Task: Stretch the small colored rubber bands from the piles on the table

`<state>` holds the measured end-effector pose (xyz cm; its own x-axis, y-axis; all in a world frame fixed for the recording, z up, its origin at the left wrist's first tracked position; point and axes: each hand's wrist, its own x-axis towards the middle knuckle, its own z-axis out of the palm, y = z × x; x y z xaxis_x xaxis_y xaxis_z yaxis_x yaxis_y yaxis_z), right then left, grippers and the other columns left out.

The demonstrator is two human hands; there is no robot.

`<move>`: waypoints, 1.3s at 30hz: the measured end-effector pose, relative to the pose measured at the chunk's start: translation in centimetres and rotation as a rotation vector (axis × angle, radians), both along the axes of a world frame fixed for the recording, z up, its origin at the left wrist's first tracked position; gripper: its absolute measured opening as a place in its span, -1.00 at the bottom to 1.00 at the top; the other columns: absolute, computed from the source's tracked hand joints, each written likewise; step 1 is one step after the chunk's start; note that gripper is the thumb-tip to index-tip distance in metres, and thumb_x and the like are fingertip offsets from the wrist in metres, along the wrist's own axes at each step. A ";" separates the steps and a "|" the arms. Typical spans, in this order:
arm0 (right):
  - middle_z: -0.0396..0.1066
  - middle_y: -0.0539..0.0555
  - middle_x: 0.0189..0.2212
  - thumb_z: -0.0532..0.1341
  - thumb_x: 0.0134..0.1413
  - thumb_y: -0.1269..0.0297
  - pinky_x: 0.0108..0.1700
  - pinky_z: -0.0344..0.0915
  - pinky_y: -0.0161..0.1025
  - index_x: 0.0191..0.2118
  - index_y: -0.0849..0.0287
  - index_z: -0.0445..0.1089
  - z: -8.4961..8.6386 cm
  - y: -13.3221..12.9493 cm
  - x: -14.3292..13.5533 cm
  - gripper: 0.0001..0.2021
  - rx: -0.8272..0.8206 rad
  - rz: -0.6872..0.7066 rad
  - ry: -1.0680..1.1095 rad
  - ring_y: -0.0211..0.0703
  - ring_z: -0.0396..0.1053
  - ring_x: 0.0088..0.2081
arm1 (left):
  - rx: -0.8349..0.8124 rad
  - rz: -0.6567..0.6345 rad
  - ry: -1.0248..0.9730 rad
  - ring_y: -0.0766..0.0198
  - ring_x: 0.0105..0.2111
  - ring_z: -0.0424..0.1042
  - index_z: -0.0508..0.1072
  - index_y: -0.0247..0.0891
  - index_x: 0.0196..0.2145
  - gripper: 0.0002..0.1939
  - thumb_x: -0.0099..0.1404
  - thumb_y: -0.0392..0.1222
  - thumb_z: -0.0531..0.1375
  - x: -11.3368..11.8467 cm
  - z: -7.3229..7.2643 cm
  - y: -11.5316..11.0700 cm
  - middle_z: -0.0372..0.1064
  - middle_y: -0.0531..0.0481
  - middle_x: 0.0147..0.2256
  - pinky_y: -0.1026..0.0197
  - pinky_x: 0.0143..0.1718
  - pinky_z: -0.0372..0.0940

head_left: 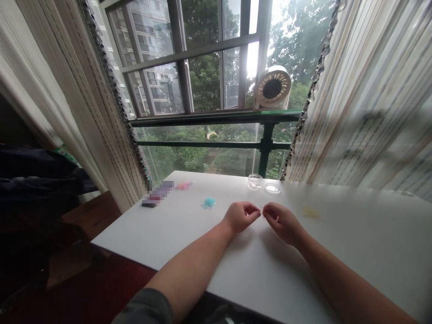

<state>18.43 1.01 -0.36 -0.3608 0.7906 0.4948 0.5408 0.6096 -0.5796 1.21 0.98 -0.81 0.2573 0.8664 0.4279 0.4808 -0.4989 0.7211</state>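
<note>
Desk (162, 225), white, bearing pink pile (184, 185), blue pile (209, 202) and yellow pile (312, 213), well apart; colour separation seemingly done. Clear jar (254, 183), apparently not yet covered; clear disc (272, 189) just beside. Left hand (239, 217), right hand (283, 221): fingers pinched, either grip's contents indeterminable.

No readable text, labels, or numbers

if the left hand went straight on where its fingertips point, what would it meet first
Most likely the right hand: its fingertips face those of the left hand across a slight gap. Depth is hard to judge, and anything tiny between them is too small to make out.
</note>
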 end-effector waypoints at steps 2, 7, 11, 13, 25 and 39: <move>0.24 -0.03 -0.60 0.07 -0.04 0.37 -0.49 0.14 -0.33 -0.48 0.18 0.25 0.0 0.0 0.0 -0.92 0.004 -0.002 -0.005 -0.27 0.17 -0.54 | -0.008 -0.009 0.005 0.35 -0.45 0.39 0.50 -0.26 -0.34 -0.73 0.11 -0.04 0.14 0.0 -0.1 0.0 0.47 -0.01 -0.42 0.32 -0.37 0.27; 0.24 -0.02 -0.61 0.06 -0.05 0.37 -0.49 0.14 -0.33 -0.49 0.18 0.25 0.1 -0.1 -0.1 -0.91 0.020 -0.002 -0.018 -0.27 0.17 -0.55 | -0.012 -0.021 0.008 0.36 -0.46 0.38 0.50 -0.26 -0.34 -0.75 0.11 -0.07 0.14 0.2 -0.1 -0.1 0.47 0.00 -0.42 0.32 -0.36 0.27; 0.25 -0.03 -0.60 0.06 -0.06 0.38 -0.49 0.14 -0.33 -0.50 0.18 0.25 0.0 -0.1 -0.1 -0.92 0.022 -0.003 -0.015 -0.27 0.18 -0.54 | -0.020 -0.028 0.008 0.36 -0.46 0.39 0.50 -0.28 -0.33 -0.75 0.11 -0.09 0.14 0.2 0.0 0.0 0.48 -0.01 -0.40 0.33 -0.35 0.28; 0.25 -0.03 -0.60 0.06 -0.06 0.38 -0.49 0.15 -0.34 -0.50 0.17 0.25 0.0 0.0 -0.1 -0.92 0.018 -0.006 -0.013 -0.27 0.18 -0.54 | -0.018 -0.035 0.009 0.36 -0.45 0.39 0.50 -0.27 -0.33 -0.75 0.11 -0.09 0.14 0.1 0.0 0.0 0.48 -0.01 -0.40 0.33 -0.35 0.28; 0.27 -0.03 -0.61 0.08 -0.09 0.40 -0.49 0.14 -0.35 -0.49 0.19 0.28 -0.2 0.0 -0.3 -0.94 0.032 -0.026 0.057 -0.29 0.18 -0.55 | -0.012 -0.052 0.026 0.35 -0.44 0.39 0.50 -0.27 -0.34 -0.76 0.11 -0.10 0.13 0.0 0.2 0.0 0.48 -0.01 -0.41 0.32 -0.35 0.28; 0.22 -0.07 -0.61 0.11 -0.15 0.42 -0.50 0.13 -0.37 -0.41 0.19 0.27 -0.1 -0.1 -0.2 -0.91 -0.018 -0.003 0.120 -0.34 0.15 -0.57 | -0.001 -0.045 -0.011 0.32 -0.42 0.39 0.49 -0.28 -0.37 -0.79 0.13 -0.13 0.12 0.0 0.6 0.1 0.47 -0.02 -0.41 0.32 -0.37 0.27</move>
<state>18.21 0.93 -0.43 -0.2975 0.8005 0.5203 0.4683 0.5973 -0.6511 1.18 1.05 -0.23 0.2913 0.8546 0.4298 0.4499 -0.5189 0.7269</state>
